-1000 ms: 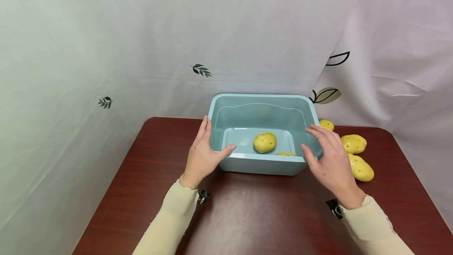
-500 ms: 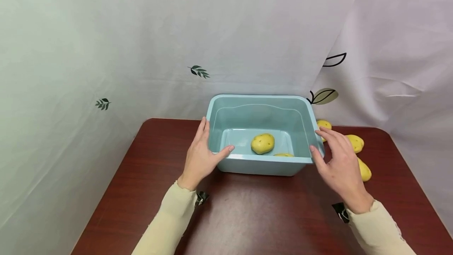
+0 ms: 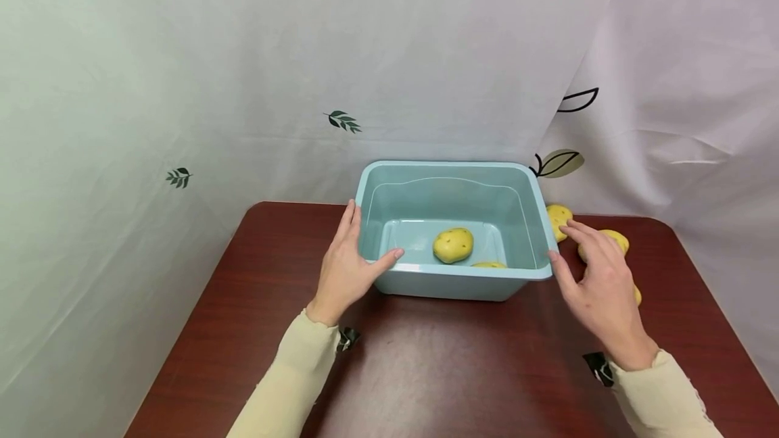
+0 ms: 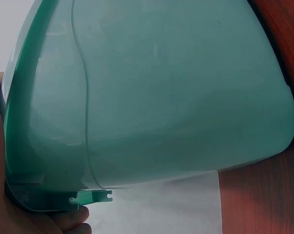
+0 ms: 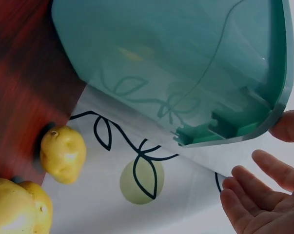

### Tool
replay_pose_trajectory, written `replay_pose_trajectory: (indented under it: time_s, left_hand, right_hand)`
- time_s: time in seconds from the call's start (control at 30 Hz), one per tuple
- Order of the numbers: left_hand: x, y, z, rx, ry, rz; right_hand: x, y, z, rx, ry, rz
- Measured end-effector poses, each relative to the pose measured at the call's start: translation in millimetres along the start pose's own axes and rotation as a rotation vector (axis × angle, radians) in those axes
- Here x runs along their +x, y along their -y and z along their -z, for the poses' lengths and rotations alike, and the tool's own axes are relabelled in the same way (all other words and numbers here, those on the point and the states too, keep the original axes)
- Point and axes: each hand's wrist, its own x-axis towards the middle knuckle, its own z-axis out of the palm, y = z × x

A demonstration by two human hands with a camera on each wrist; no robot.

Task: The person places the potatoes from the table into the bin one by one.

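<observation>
Straight fingers of left hand [image 3: 345, 274] touch the tub [image 3: 447, 285] at eight o'clock; right hand [image 3: 602, 289], at four, has fingers apart.

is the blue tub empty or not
Not empty: the head view shows one yellow potato on the floor of the blue tub, and part of a second potato behind its near rim.

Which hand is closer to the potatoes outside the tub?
Right. The right hand is at the right edge of the tub, near the potatoes; the left hand is at the opposite edge.
</observation>
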Motion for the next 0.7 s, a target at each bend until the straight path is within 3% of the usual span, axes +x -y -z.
replay_pose_trajectory:
  time_s: [0.7]
  left_hand:
    - [0.7,1.3,-0.7,0.0,-0.01,-0.005]
  right_hand:
    - [-6.1,-21.6,5.1,-0.03,0.003,-0.041]
